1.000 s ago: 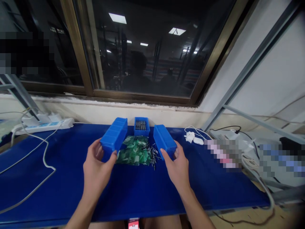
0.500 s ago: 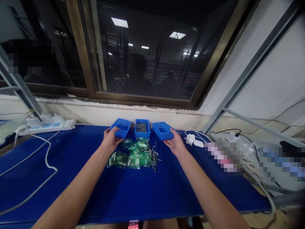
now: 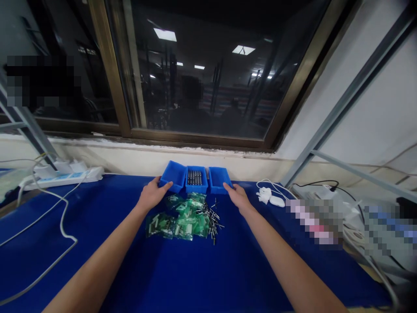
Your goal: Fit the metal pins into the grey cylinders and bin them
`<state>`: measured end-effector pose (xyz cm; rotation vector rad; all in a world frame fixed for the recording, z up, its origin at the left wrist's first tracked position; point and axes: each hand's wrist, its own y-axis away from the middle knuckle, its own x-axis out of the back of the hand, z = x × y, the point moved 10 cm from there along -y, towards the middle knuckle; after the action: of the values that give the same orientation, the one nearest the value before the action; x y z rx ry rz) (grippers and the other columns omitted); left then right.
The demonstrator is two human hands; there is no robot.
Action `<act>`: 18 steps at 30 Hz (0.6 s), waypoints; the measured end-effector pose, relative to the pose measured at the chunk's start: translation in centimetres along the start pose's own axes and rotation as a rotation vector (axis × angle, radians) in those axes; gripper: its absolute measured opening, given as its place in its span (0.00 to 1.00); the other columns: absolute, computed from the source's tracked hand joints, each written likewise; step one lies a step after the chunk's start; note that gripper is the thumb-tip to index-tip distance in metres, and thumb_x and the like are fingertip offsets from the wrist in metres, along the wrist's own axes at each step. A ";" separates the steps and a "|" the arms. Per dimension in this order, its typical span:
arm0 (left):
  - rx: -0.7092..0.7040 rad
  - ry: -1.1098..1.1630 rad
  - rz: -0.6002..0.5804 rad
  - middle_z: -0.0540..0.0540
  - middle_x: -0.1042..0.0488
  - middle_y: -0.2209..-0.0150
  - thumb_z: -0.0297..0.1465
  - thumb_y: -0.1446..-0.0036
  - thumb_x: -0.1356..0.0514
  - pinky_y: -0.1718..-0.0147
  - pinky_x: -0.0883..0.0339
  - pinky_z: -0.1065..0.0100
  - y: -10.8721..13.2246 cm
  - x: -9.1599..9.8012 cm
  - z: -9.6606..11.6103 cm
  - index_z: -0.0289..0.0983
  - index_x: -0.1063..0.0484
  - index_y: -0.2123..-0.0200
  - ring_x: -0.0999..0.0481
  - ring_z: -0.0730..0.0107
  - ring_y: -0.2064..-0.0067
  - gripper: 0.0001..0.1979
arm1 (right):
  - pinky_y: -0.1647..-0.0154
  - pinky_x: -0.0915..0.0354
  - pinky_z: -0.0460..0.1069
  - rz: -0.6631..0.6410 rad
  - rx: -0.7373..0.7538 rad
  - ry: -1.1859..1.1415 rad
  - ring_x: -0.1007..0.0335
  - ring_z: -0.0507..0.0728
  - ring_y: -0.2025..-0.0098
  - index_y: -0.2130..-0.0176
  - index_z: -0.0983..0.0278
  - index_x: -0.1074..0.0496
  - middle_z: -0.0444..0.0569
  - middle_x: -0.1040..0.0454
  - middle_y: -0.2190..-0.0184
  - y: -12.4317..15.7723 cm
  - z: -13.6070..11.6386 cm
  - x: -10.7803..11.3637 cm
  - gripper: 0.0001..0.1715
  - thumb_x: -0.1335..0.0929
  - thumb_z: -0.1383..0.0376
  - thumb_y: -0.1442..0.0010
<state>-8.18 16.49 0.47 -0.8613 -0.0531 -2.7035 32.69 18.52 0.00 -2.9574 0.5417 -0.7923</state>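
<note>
Three small blue bins stand side by side at the far edge of the blue table [image 3: 195, 269]. My left hand [image 3: 152, 194] grips the near edge of the left bin [image 3: 173, 174]. My right hand [image 3: 237, 194] holds the near right corner of the right bin [image 3: 217, 178]. The middle bin [image 3: 196, 179] contains a row of dark metal pins. In front of the bins lies a heap of small green plastic bags [image 3: 180, 217], with loose metal pins [image 3: 212, 216] scattered at its right side.
A white power strip [image 3: 61, 177] with plugs lies at the back left, and its white cable [image 3: 61, 217] loops over the table. White earphones and a small white device [image 3: 270, 198] lie at the back right. A window and metal frame bars stand behind.
Both hands carried the two outer bins from near me to the far edge and set them down on either side of the middle bin. My arms are now stretched out.
</note>
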 end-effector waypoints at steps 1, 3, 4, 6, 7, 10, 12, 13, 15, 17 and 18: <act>-0.021 -0.058 -0.005 0.36 0.18 0.46 0.49 0.42 0.32 0.39 0.33 0.48 -0.1 0.0 0.1 0.39 0.20 0.46 0.23 0.36 0.39 0.26 | 0.62 0.28 0.54 -0.015 0.013 0.050 0.23 0.60 0.68 0.65 0.64 0.21 0.50 0.21 0.71 -0.1 -0.1 -0.1 0.25 0.29 0.44 0.41; -0.051 -0.148 -0.018 0.33 0.18 0.47 0.50 0.40 0.35 0.41 0.32 0.47 -0.2 -0.5 0.1 0.37 0.19 0.50 0.23 0.34 0.40 0.25 | 0.55 0.28 0.58 -0.014 0.020 0.161 0.22 0.64 0.59 0.60 0.64 0.19 0.55 0.19 0.63 -0.2 -0.6 -0.1 0.28 0.31 0.43 0.38; -0.063 -0.179 -0.026 0.32 0.18 0.47 0.51 0.39 0.37 0.41 0.32 0.47 -0.2 -0.8 0.1 0.36 0.18 0.51 0.22 0.33 0.41 0.25 | 0.51 0.29 0.61 0.016 0.038 0.217 0.24 0.66 0.53 0.54 0.64 0.19 0.59 0.20 0.56 -0.2 -1.3 0.1 0.30 0.33 0.44 0.36; -0.084 -0.221 -0.040 0.31 0.20 0.45 0.51 0.37 0.41 0.40 0.32 0.47 -0.2 -1.5 -0.1 0.36 0.19 0.50 0.23 0.34 0.40 0.27 | 0.42 0.35 0.67 0.073 0.113 0.327 0.32 0.72 0.41 0.42 0.64 0.24 0.65 0.28 0.42 0.0 -3.4 0.2 0.32 0.35 0.46 0.34; -0.094 -0.232 -0.041 0.30 0.21 0.43 0.51 0.36 0.43 0.40 0.33 0.48 -0.2 -1.8 -0.2 0.35 0.20 0.47 0.23 0.36 0.40 0.28 | 0.40 0.39 0.68 0.067 0.176 0.380 0.37 0.73 0.37 0.39 0.63 0.25 0.65 0.31 0.39 0.2 -4.8 -0.3 0.31 0.35 0.49 0.33; -0.126 -0.245 0.000 0.28 0.27 0.36 0.50 0.33 0.46 0.37 0.35 0.48 0.2 -1.7 -0.1 0.32 0.30 0.34 0.27 0.39 0.35 0.35 | 0.38 0.43 0.66 -0.145 0.437 0.526 0.41 0.71 0.35 0.42 0.53 0.22 0.56 0.28 0.39 1.0 -8.9 -4.1 0.23 0.33 0.59 0.35; -0.176 -0.263 0.040 0.29 0.33 0.32 0.51 0.33 0.46 0.35 0.38 0.47 0.8 -1.3 0.4 0.34 0.38 0.28 0.31 0.38 0.32 0.38 | 0.40 0.43 0.64 -0.330 0.587 0.620 0.40 0.70 0.36 0.45 0.48 0.20 0.50 0.26 0.39 1.9 -10.4 -7.0 0.22 0.30 0.63 0.38; -0.213 -0.284 0.049 0.30 0.34 0.31 0.52 0.33 0.45 0.34 0.39 0.45 1.2 -1.2 0.9 0.36 0.39 0.27 0.33 0.37 0.31 0.39 | 0.41 0.43 0.64 -0.401 0.644 0.664 0.40 0.69 0.36 0.47 0.48 0.19 0.49 0.26 0.38 2.3 -10.8 -8.2 0.22 0.30 0.64 0.39; -0.296 -0.355 0.039 0.35 0.35 0.30 0.53 0.33 0.45 0.35 0.38 0.43 2.0 -1.3 1.9 0.42 0.40 0.26 0.33 0.37 0.32 0.38 | 0.42 0.44 0.64 -0.487 0.726 0.740 0.40 0.70 0.36 0.50 0.51 0.18 0.48 0.26 0.37 2.8 -11.0 -9.6 0.19 0.30 0.66 0.38; -0.329 -0.418 0.017 0.36 0.35 0.29 0.53 0.31 0.47 0.36 0.36 0.44 2.7 -1.7 2.4 0.43 0.39 0.27 0.31 0.38 0.32 0.36 | 0.42 0.46 0.65 -0.517 0.787 0.794 0.40 0.70 0.36 0.52 0.53 0.18 0.48 0.24 0.39 3.2 -11.0 -10.4 0.15 0.31 0.66 0.36; -0.320 -0.437 0.009 0.37 0.36 0.29 0.53 0.31 0.47 0.36 0.35 0.45 2.9 -1.8 2.4 0.43 0.39 0.27 0.31 0.39 0.32 0.35 | 0.42 0.47 0.65 -0.517 0.810 0.813 0.40 0.70 0.36 0.53 0.54 0.18 0.48 0.23 0.40 3.4 -10.9 -10.5 0.14 0.31 0.65 0.35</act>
<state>-4.57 14.51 1.28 -1.5281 0.2951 -2.4996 17.73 19.56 4.07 -1.9324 -0.4894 -1.7398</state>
